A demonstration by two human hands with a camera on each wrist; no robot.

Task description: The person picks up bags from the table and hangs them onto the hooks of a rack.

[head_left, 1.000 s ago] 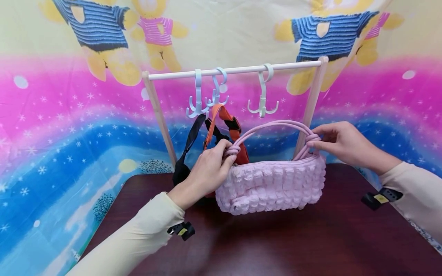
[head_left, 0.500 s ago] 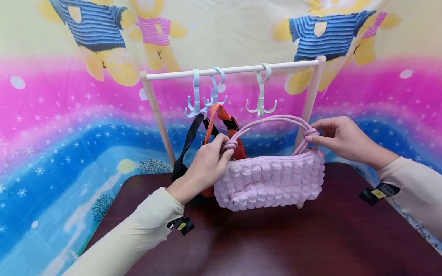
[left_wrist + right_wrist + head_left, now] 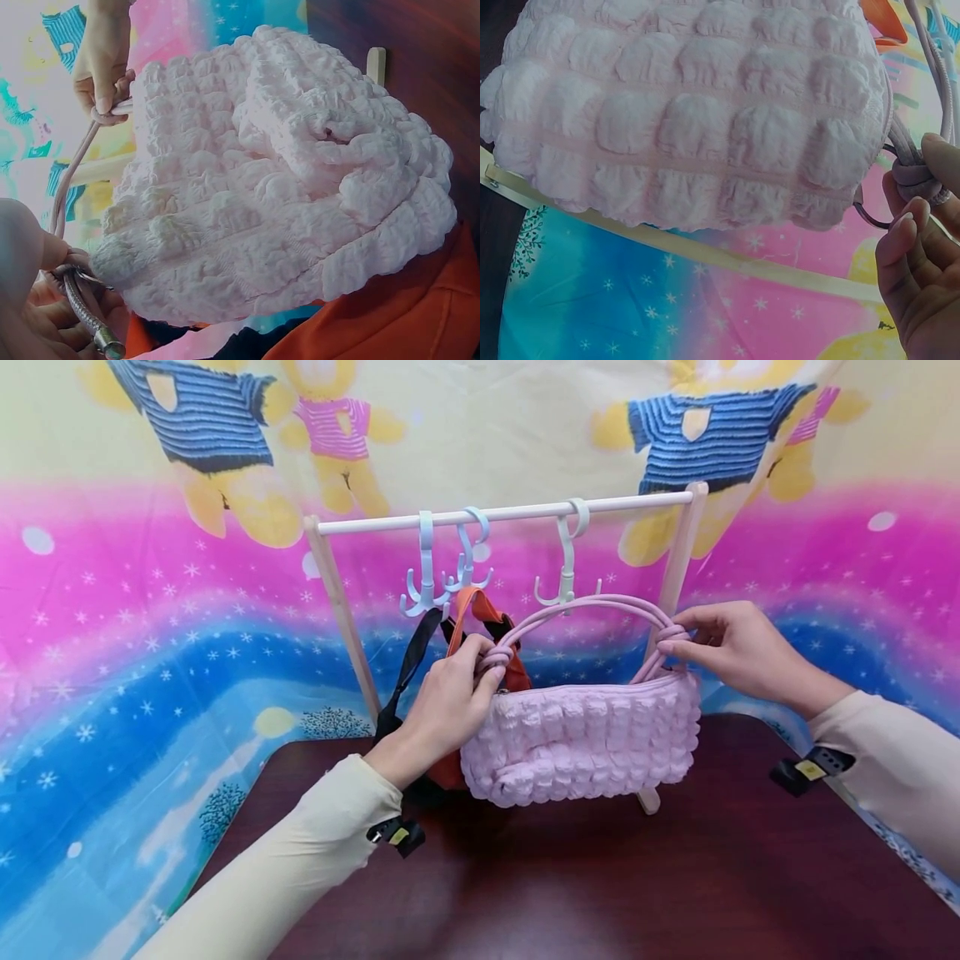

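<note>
A pale pink puffy handbag [image 3: 581, 735] hangs between both hands above the table, its zipped top edge up. My left hand [image 3: 453, 693] pinches the knot at the left end of its pink cord handle [image 3: 600, 602]. At the other end, my right hand [image 3: 731, 639] pinches the right knot between thumb and fingers. The handle arches up and overlaps the lower prongs of the pale green hook [image 3: 567, 560]. In the left wrist view the cord's metal-tipped end [image 3: 109, 343] sticks out of the left hand. The right wrist view shows a dark ring [image 3: 871, 217] joining bag and cord.
A wooden rack [image 3: 510, 513] stands on the dark red table [image 3: 585, 877]. Two light blue hooks [image 3: 426, 568] hang on its left half. An orange bag [image 3: 517, 672] and a black strap [image 3: 412, 660] hang below them, partly behind the left hand. A printed cloth [image 3: 187, 693] forms the backdrop.
Both hands have raised the pink handbag and brought it slightly left. Its handle now overlaps the green hook's prongs, and more of the rack's right foot shows beneath the bag.
</note>
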